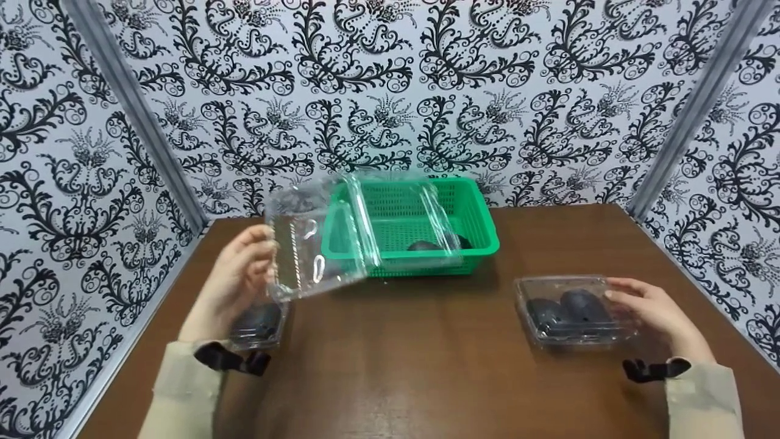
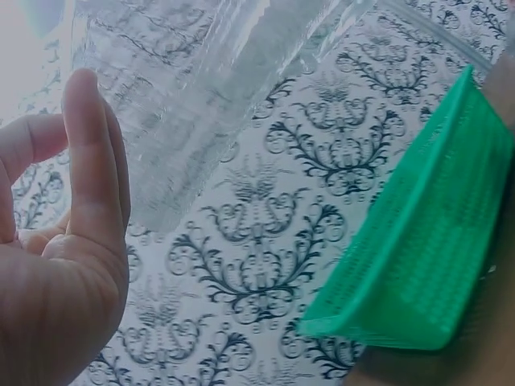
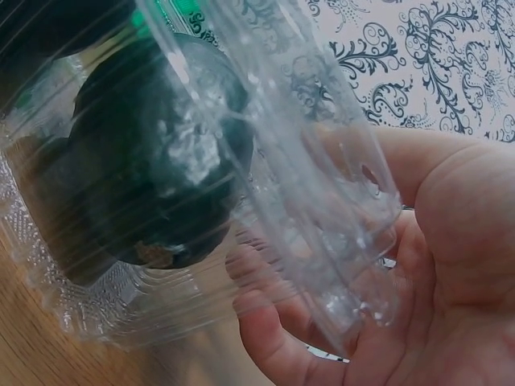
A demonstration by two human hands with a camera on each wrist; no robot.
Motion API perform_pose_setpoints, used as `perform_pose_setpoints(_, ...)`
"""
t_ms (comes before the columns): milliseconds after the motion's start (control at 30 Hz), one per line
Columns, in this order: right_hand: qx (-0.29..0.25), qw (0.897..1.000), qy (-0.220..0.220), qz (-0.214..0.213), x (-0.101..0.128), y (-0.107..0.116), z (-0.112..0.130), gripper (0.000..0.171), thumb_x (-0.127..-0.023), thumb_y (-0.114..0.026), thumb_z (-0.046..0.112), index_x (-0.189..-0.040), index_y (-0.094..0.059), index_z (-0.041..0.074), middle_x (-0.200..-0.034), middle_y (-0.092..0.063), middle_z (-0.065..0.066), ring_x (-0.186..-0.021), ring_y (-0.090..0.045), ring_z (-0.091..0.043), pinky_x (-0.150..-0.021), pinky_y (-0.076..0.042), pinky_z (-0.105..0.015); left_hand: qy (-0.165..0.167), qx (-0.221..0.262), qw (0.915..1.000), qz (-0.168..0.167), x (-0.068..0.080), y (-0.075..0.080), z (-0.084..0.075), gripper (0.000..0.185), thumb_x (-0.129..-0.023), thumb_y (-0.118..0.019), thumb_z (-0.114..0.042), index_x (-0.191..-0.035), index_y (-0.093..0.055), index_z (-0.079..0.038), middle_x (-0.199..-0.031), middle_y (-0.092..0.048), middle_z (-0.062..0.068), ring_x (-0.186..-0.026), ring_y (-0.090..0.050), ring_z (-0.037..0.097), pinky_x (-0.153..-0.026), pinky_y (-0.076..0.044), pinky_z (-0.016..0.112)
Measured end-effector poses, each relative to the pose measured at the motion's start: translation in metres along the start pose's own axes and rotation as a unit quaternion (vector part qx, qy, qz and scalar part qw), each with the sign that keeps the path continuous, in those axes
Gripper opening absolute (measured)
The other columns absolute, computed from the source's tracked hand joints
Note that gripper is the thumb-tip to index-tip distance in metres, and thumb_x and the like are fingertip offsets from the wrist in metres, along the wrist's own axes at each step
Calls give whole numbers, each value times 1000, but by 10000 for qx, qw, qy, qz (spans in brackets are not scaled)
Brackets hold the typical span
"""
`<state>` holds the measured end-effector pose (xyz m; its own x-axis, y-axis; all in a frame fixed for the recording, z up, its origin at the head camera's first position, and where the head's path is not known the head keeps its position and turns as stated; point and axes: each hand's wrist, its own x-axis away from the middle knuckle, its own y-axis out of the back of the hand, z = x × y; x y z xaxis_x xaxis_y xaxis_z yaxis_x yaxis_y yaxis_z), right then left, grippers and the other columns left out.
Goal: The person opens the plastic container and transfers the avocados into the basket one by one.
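My left hand point(image 1: 247, 262) pinches one edge of an unfolded clear plastic clamshell box point(image 1: 320, 259) with nothing in it, raised in front of the green basket. In the left wrist view the clear plastic point(image 2: 177, 121) lies beyond the fingers. With fingers and thumb, my right hand point(image 1: 655, 308) grips the side of a closed clear clamshell box point(image 1: 539, 335) at the right of the table. Inside that box are two dark avocados point(image 1: 582, 305); the right wrist view shows one dark green avocado point(image 3: 161, 153) close up, its brown stem end facing down.
A green plastic basket point(image 1: 490, 235) stands at the back of the brown table point(image 1: 396, 366), with dark avocados point(image 1: 425, 246) in it. Under my left hand sits another clear box point(image 1: 277, 341) with dark fruit, partly hidden. Patterned walls point(image 1: 390, 122) enclose the table's back and sides.
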<state>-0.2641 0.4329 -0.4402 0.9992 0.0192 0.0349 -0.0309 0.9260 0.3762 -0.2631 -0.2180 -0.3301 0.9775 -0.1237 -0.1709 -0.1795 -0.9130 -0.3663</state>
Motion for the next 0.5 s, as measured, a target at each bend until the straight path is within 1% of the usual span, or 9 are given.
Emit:
perform_pose_setpoints(133, 128, 9999, -36, -40, 0, 0, 0, 65, -96, -62, 21, -141, -29, -13, -82, -67, 0, -60, -61, -14, -52, -54, -32, -165, -22, 9996, -240, -4, 6, -17, 14, -95, -47, 5, -101, -54, -6, -84, -57, 1, -58, -51, 9, -49, -45, 18)
perform_pose_setpoints(300, 244, 9996, -51, -92, 0, 1, 0, 65, -96, -62, 23, -141, -31, -12, -87, -67, 1, -67, -63, -14, -56, -56, -33, -280, 445, 9970, -566, -12, 19, -29, 11, -96, -49, 2, -98, -54, -7, -84, -57, 1, -59, -52, 10, -51, -48, 17)
perform_pose_setpoints(367, 256, 9996, -65, -92, 0, 0, -1, 65, -96, -62, 24, -140, -32, -13, -89, -67, 1, -72, -65, -13, -59, -57, -34, -309, 709, 9945, -702, -15, 24, -32, 8, -97, -51, 1, -97, -53, -7, -83, -56, 2, -59, -54, 12, -51, -49, 17)
perform_pose_setpoints(500, 266, 9996, -44, -100, 0, -1, -1, 66, -96, -62, 25, -140, -33, -13, -91, -66, 2, -76, -65, -13, -63, -57, -34, -407, 980, 9888, -1052, -19, 35, -37, 8, -95, -55, 0, -98, -50, -6, -79, -55, 2, -58, -55, 13, -51, -50, 18)
